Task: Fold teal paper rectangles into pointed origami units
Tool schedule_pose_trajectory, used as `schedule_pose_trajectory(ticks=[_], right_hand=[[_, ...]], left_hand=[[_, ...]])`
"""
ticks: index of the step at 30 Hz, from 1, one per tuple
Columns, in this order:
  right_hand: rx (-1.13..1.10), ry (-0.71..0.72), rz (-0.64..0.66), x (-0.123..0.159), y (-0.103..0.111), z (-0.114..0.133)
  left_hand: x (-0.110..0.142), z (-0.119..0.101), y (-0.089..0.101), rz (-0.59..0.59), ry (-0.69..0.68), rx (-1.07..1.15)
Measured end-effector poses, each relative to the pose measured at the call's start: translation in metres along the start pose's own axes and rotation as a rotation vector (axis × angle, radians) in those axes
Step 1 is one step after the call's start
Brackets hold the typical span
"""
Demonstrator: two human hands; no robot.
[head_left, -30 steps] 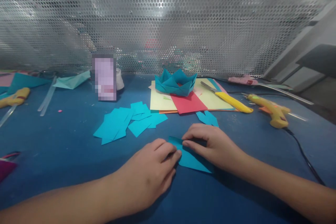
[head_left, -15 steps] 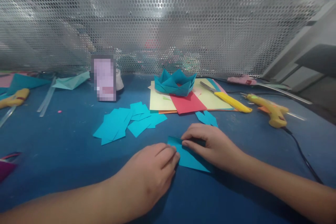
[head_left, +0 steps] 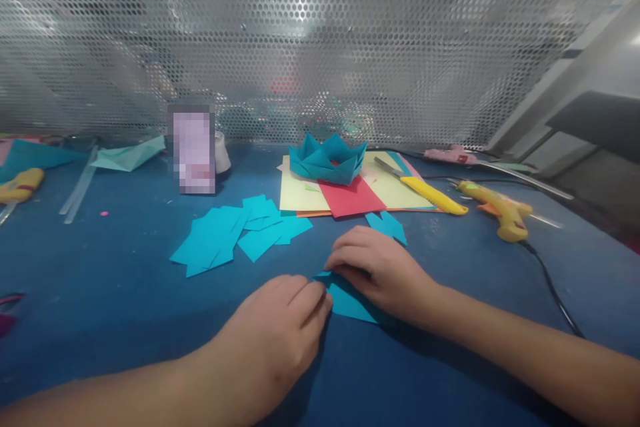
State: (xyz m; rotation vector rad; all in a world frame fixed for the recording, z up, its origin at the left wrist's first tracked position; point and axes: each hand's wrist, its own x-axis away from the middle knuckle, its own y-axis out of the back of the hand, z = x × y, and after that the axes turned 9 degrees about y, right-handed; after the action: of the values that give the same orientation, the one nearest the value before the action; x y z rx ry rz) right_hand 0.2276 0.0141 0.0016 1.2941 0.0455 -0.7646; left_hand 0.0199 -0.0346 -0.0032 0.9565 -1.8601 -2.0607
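A small teal paper piece (head_left: 350,300) lies on the blue table (head_left: 125,293) between my hands. My left hand (head_left: 280,333) has its fingers curled, with the fingertips pressing the paper's left edge. My right hand (head_left: 383,270) lies over the paper's top, fingers bent and pressing it down. Most of the paper's upper part is hidden under my right hand. Several more teal paper pieces (head_left: 235,233) lie loose just beyond my left hand, and two teal strips (head_left: 387,223) lie beyond my right hand.
A folded teal paper crown (head_left: 327,159) sits on a stack of coloured sheets (head_left: 350,193). A yellow cutter (head_left: 427,190) and a yellow glue gun (head_left: 500,210) with a black cord (head_left: 550,287) lie at the right. A perforated metal screen (head_left: 320,40) closes the back.
Both hands shifted slightly left with the teal paper. My right hand now covers more of it and its fingers have bunched at the top edge.
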Motion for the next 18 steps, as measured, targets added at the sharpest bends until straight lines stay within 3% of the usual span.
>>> schedule_pose_trajectory(ticks=[7, 18], right_hand=[[0.166, 0.142, 0.022, 0.0063, -0.0018, -0.0059], [0.3, 0.234, 0.067, 0.0101, -0.0017, -0.0075]], left_hand=[[-0.0032, 0.0044, 0.0071, 0.02, 0.112, 0.09], [-0.002, 0.0012, 0.007, -0.078, 0.149, 0.1]])
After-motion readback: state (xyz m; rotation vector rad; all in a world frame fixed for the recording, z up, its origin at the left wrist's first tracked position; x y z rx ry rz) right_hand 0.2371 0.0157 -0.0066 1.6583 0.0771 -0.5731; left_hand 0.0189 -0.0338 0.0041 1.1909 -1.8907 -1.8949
